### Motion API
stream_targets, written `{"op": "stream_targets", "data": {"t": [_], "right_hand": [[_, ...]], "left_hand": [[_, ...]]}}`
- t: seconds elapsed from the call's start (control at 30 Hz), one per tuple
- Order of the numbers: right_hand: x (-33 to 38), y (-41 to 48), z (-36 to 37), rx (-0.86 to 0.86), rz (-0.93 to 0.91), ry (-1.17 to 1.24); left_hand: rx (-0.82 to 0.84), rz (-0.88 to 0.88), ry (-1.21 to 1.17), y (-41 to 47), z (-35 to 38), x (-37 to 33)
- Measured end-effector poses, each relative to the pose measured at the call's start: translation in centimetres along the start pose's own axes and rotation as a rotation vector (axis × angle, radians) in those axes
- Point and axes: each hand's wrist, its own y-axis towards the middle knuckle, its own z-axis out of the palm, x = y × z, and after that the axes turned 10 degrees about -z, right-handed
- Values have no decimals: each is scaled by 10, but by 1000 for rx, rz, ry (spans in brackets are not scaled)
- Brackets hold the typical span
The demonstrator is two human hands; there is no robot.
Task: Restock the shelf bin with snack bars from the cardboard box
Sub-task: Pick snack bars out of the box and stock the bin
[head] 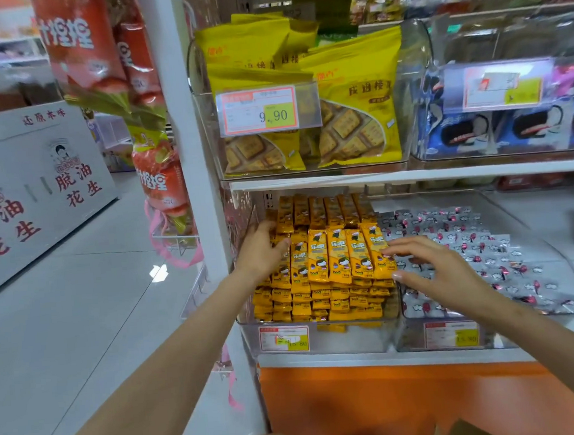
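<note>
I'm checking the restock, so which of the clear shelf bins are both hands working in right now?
The lower-left bin, packed with orange snack bars; left hand and right hand flank its top row.

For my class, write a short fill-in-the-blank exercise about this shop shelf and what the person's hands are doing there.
1. The snack bars under both hands have wrappers coloured ____.
2. The clear bin holding these bars stands on the ____ of the two shelves shown.
3. The right hand is at the edge between these bars and the ____ packets beside them.
4. The left hand rests at the ____ side of the bars.

Missing words: yellow; lower; silver; left
</note>
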Motion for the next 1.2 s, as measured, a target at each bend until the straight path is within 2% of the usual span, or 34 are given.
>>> {"op": "stream_targets", "data": {"t": [0.2, 0.3, 0.4, 0.53, 0.8, 1.2], "right_hand": [[8, 7, -6, 45, 54, 28], [12, 8, -6, 100, 162, 83], [20, 8, -2, 72, 200, 132], [24, 9, 6, 27, 200, 41], [23, 11, 5, 54, 236, 19], [26, 14, 9, -41, 243, 93]], "left_hand": [[-56, 54, 60, -58, -5, 11], [-2, 181, -17, -72, -3, 0], [95, 269, -54, -80, 9, -16], [117, 259, -94, -85, 24, -17], [131, 278, -65, -81, 24, -9], [184, 311, -54, -77, 12, 1]]}}
